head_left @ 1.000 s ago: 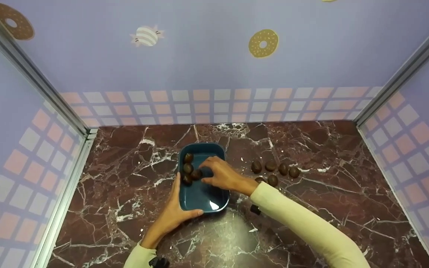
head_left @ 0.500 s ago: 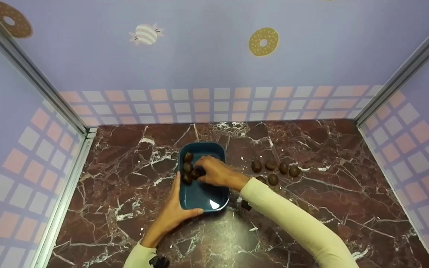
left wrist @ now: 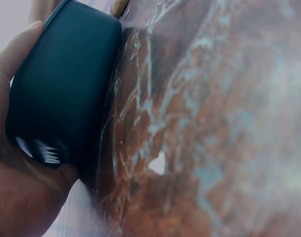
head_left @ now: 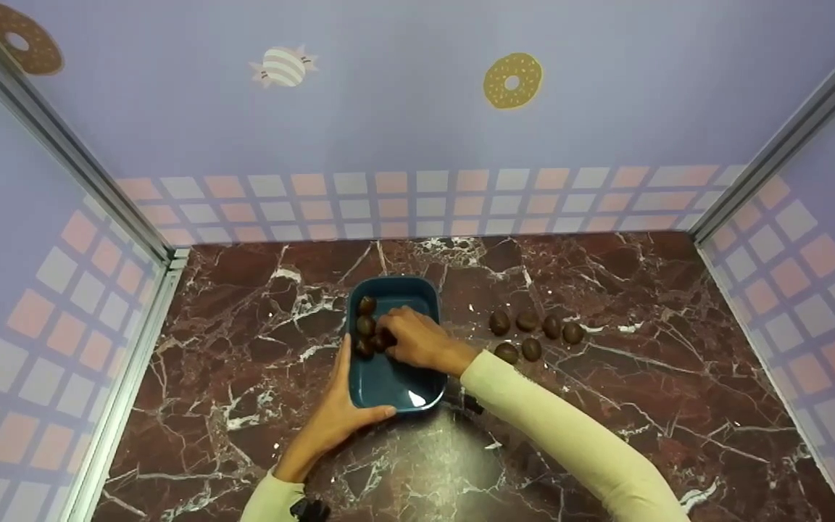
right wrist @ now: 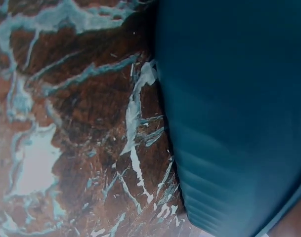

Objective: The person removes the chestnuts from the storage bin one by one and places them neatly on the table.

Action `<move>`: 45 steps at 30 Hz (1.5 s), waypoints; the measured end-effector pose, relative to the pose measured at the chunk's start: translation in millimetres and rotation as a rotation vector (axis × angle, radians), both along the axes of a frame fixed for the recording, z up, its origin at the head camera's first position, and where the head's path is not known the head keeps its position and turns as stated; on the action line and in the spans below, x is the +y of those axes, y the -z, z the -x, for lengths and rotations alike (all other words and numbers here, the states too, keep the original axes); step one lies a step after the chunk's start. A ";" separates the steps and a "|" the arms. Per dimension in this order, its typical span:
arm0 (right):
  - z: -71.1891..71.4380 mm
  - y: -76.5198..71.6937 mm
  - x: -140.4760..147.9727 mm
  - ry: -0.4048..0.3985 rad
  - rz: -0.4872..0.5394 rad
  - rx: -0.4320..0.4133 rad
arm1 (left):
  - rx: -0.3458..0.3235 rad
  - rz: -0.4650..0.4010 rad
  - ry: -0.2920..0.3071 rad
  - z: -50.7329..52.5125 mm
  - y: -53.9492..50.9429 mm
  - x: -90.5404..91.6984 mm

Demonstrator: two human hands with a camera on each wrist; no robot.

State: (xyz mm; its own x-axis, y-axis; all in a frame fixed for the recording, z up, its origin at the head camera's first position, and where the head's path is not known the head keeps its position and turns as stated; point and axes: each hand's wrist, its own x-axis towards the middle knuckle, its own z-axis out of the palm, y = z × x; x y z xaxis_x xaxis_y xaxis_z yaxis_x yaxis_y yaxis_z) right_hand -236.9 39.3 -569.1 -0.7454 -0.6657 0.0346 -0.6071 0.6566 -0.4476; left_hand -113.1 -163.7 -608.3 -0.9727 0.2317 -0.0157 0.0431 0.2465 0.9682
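mid-frame, the left hand (head_left: 345, 413) grips a blue dish (head_left: 387, 384); the right hand (head_left: 417, 341) is at brown egg-shaped pieces (head_left: 365, 325) inside, its grip i can't tell.

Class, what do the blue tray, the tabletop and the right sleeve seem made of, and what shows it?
Blue tray: probably plastic, semi-gloss; smooth moulded walls and a bright highlight, though glazed ceramic is possible.
Tabletop: polished marble or a marble-look print; pale veins on dark red, with glare.
Right sleeve: matt fabric, fibre unclear; no shine.

Teal container (head_left: 381, 383), upright; glossy brown ovals (head_left: 366, 325) inside along left wall; six loose ovals (head_left: 551, 328) outside, right.
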 end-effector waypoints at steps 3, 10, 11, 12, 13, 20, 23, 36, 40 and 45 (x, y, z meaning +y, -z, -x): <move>-0.7 -2.1 -0.6 0.000 0.012 0.005 | -0.003 -0.009 -0.003 -0.3 0.5 -0.7; -8.5 -14.5 6.4 0.008 0.038 0.040 | -0.007 -0.008 -0.009 -1.5 -0.1 -1.2; -9.9 -16.4 8.0 0.007 0.049 0.042 | -0.008 -0.007 -0.010 -1.4 0.0 -1.6; -11.3 -18.0 9.7 0.006 0.060 0.045 | -0.009 -0.008 -0.010 -1.3 0.0 -1.9; -13.1 -19.5 11.5 0.006 0.068 0.047 | -0.011 -0.009 -0.010 -1.3 -0.3 -2.1; -24.8 -25.5 25.3 0.013 0.102 0.059 | -0.036 -0.002 -0.004 -1.3 -1.6 -2.5; -29.8 -27.2 32.5 0.016 0.131 0.056 | -0.049 -0.009 -0.003 -0.9 -1.4 -2.1; -48.0 -28.3 68.3 0.052 0.255 0.089 | -0.031 -0.001 -0.010 -0.8 0.8 -0.8; -50.7 -24.5 79.2 0.058 0.268 0.118 | -0.037 0.013 -0.010 -1.4 -0.1 -0.1; -54.8 -20.3 91.9 0.067 0.289 0.125 | -0.033 0.017 -0.012 -1.0 -0.8 0.9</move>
